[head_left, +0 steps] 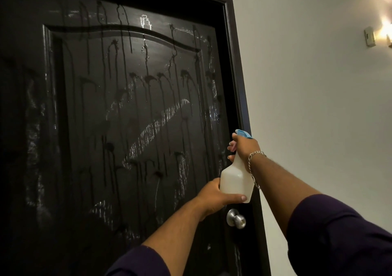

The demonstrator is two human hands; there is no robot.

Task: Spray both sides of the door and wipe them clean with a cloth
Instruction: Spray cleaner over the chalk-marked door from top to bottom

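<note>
White wall (307, 106) flanks a dark panelled door (127, 116), streaked with runs of liquid and pale smears. Just above the door's metal knob (235, 218), fingers of the right hand (244, 148) curl round the neck and trigger of a white spray bottle (236, 182) with a blue nozzle; the left hand (216, 195) cups and grips its base. To spray well, I would aim the nozzle squarely at dry patches and work evenly down. No cloth is visible.
</note>
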